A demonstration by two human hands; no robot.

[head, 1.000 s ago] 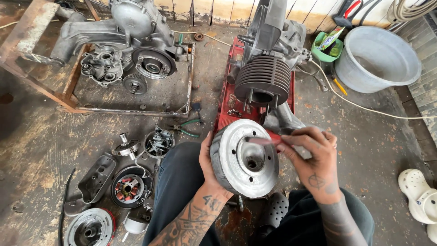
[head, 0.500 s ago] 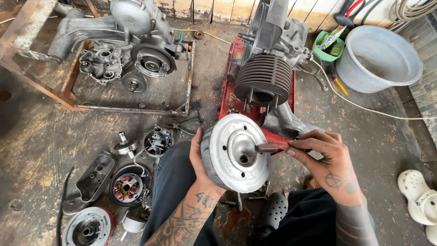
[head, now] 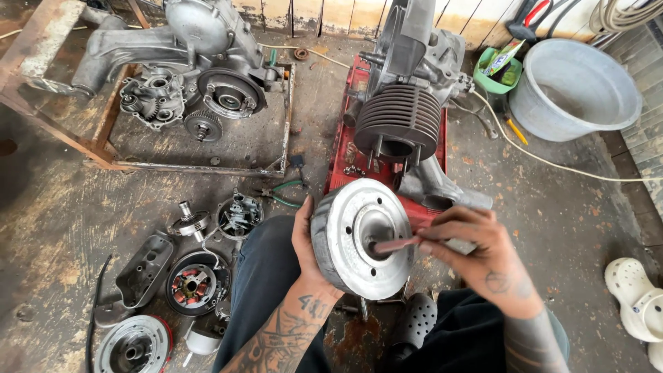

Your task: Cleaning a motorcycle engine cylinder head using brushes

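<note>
A person seated on a workshop floor holds a round metal drum and works a thin tool into its centre.

The left hand [head: 311,245] grips the rim of the drum [head: 359,238], its open face tilted up and toward the right hand [head: 476,252]. That hand, just beside the drum, pinches a slim reddish tool [head: 400,244] pointing sideways into the hub. A finned engine cylinder [head: 400,124] sits beyond both hands.

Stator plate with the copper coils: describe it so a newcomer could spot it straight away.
Start at the person's left knee and look to the loose parts on the concrete floor in the lower left. The stator plate lies flat there, between a grey oblong cover and that leg, above a red-rimmed disc. It alone shows reddish copper windings ringed inside a dark round plate.
</note>
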